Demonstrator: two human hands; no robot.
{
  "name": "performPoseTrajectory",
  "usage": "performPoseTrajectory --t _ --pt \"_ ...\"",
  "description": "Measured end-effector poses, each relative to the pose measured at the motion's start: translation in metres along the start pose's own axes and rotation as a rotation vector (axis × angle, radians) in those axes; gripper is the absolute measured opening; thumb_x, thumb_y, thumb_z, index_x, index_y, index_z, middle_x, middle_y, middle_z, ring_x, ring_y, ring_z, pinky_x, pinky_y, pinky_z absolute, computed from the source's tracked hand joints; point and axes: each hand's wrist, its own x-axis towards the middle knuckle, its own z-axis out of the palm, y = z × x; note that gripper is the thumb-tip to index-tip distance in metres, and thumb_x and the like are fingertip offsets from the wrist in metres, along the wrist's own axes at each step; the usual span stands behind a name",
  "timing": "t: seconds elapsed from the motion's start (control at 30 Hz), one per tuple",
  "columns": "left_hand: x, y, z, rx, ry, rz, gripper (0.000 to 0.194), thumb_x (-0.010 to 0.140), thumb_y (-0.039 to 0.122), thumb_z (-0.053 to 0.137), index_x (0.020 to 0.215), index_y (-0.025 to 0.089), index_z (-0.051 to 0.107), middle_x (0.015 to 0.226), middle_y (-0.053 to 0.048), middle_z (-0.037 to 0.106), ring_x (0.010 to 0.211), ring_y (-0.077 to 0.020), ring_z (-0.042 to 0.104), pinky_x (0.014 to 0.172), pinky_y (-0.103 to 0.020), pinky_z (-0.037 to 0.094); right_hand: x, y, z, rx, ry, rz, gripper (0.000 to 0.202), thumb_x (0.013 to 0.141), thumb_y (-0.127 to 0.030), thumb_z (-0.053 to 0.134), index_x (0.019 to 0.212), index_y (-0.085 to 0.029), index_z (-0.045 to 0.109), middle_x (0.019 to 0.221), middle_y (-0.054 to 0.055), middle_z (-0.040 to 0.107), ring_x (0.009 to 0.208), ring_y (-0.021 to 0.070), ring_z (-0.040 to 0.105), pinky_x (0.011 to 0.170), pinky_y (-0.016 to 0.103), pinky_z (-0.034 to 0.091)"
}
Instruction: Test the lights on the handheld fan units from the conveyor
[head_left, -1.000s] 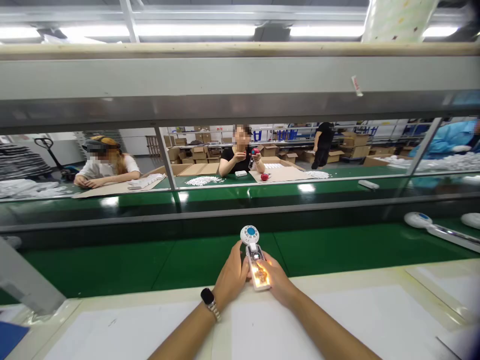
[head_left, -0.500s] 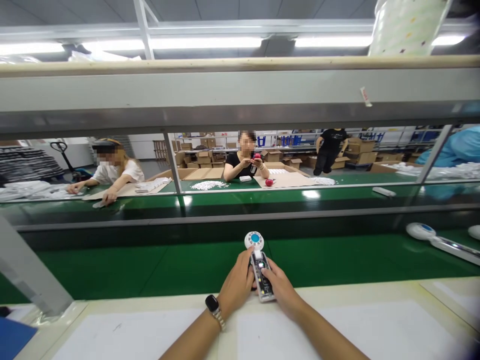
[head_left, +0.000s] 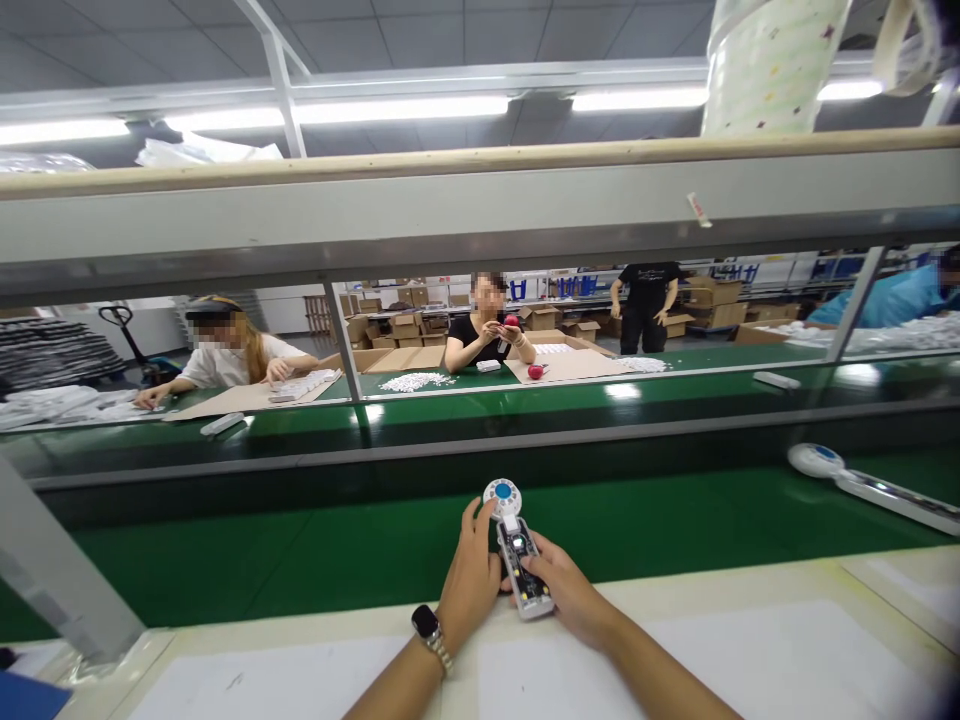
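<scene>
A white handheld device (head_left: 521,560) is held above the near edge of the green belt. Its round head has a blue centre, and its handle lies open, showing a circuit board with small lights on. My right hand (head_left: 566,590) grips the lower handle from the right, thumb over the board. Along the left side, my left hand (head_left: 471,575) holds the device, with fingertips at the round head. Some fingers of both hands are hidden behind the handle. A watch (head_left: 425,622) is on my left wrist.
A similar white device (head_left: 874,482) lies on the belt to the right. A grey shelf beam (head_left: 450,215) crosses in front, with a post (head_left: 75,570) at left. Across the belt, one person (head_left: 487,335) handles a red object and another (head_left: 232,350) handles white parts.
My left fingers have lifted and spread a little near the round head. The device stays in both hands. Across the belt, the left co-worker's hand has left a white part and drawn back.
</scene>
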Motion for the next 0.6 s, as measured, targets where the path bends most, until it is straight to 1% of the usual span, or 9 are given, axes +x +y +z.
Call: performPoseTrajectory --t 0.07,0.13,0.27,0.37,0.47,0.6 --pt "0.001 -0.0027 0.0008 -0.006 0.03 -0.014 0.067 0.073 0.0 0.035 0.134 0.027 0.025 0.142 -0.008 0.015 0.109 -0.0217 0.048 0.084 -0.033 0.047 -0.0009 0.0004 -0.0015 -0.023 -0.078 0.005 0.052 0.066 -0.033 0.066 0.111 -0.018 0.045 0.075 0.002 0.063 0.071 0.0197 0.063 0.061 0.03 0.048" --pt "0.002 -0.0041 0.0012 -0.012 0.035 -0.008 0.068 0.073 -0.001 0.034 0.134 0.028 0.027 0.143 -0.006 0.014 0.117 -0.0229 0.042 0.09 -0.035 0.043 -0.0014 0.0008 -0.0026 -0.036 -0.128 0.007 0.052 0.067 -0.034 0.066 0.111 -0.018 0.045 0.074 0.002 0.064 0.068 0.0185 0.063 0.061 0.03 0.048" --pt "0.0038 -0.0043 0.0011 -0.023 0.007 -0.011 0.064 0.076 0.0 0.032 0.133 0.029 0.03 0.143 -0.006 0.013 0.123 -0.0233 0.035 0.097 -0.037 0.037 -0.0016 -0.0004 -0.0018 -0.052 -0.139 0.026 0.058 0.067 -0.035 0.066 0.116 -0.016 0.041 0.072 0.002 0.065 0.064 0.0173 0.063 0.06 0.03 0.048" --pt "0.004 -0.0051 0.0007 -0.053 0.008 -0.02 0.061 0.078 0.002 0.033 0.133 0.029 0.031 0.143 -0.006 0.013 0.123 -0.0236 0.034 0.099 -0.037 0.034 -0.0014 -0.0013 -0.0016 -0.059 -0.161 0.033 0.062 0.067 -0.034 0.066 0.12 -0.016 0.037 0.074 0.003 0.065 0.065 0.0177 0.064 0.06 0.03 0.049" --pt "0.004 -0.0072 0.0006 -0.069 0.01 -0.031 0.059 0.079 0.004 0.035 0.133 0.028 0.031 0.144 -0.007 0.012 0.122 -0.0244 0.036 0.101 -0.038 0.032 -0.0004 0.0006 -0.0035 -0.082 -0.173 0.041 0.062 0.069 -0.034 0.063 0.122 -0.016 0.036 0.072 0.003 0.066 0.062 0.0166 0.063 0.059 0.029 0.047" --pt "0.0047 -0.0088 0.0011 -0.072 -0.002 -0.05 0.059 0.078 0.005 0.036 0.133 0.028 0.032 0.144 -0.006 0.011 0.122 -0.0245 0.037 0.101 -0.038 0.031 0.0008 0.0028 -0.0048 -0.087 -0.171 0.035 0.06 0.068 -0.036 0.064 0.119 -0.018 0.039 0.076 0.003 0.065 0.064 0.0177 0.064 0.057 0.028 0.046"
